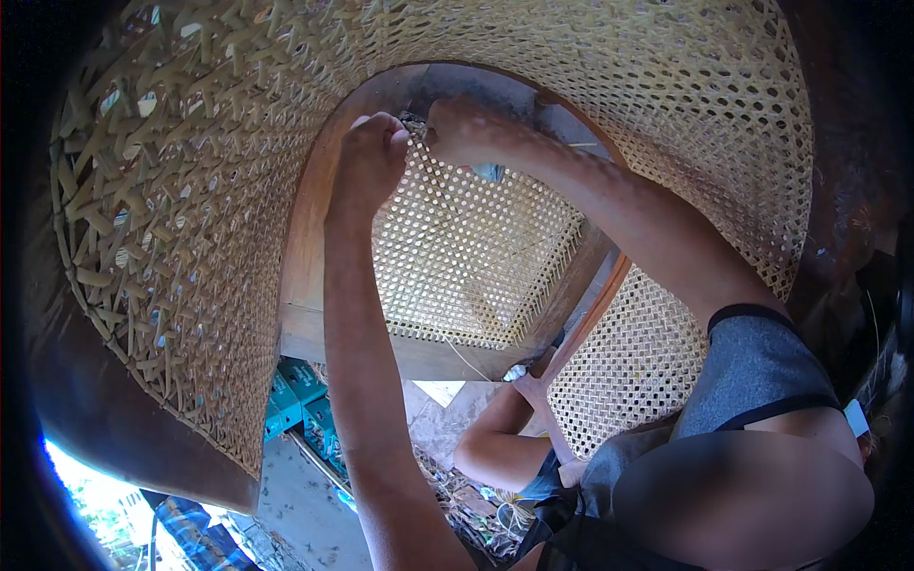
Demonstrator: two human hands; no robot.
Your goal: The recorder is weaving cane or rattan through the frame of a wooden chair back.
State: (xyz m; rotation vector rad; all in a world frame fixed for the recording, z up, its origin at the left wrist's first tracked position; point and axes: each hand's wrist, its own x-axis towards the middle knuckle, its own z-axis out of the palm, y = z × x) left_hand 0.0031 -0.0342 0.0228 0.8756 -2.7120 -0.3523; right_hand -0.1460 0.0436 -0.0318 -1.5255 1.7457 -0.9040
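A woven cane panel (457, 257) in a wooden frame (381, 347) lies before me. My left hand (373, 157) is closed, fingers curled together, at the far left edge of the weave. Close beside it, my right hand (462, 133) is closed too, its fingers bent down at the panel's far edge. Dark, loose-looking ends show between the two hands. What the fingertips pinch is hidden. A small bluish thing (489, 172) peeks out under my right wrist; its kind cannot be made out. One thin loose strand (464, 358) hangs over the panel's near edge.
Curved cane weave (190, 238) wraps around the left and far sides. More weave (628, 362) stands at the right along a wooden edge. Teal boxes (303, 385) sit on the floor at lower left. Scraps (466, 500) litter the ground below. A bent limb (505, 447) shows nearby.
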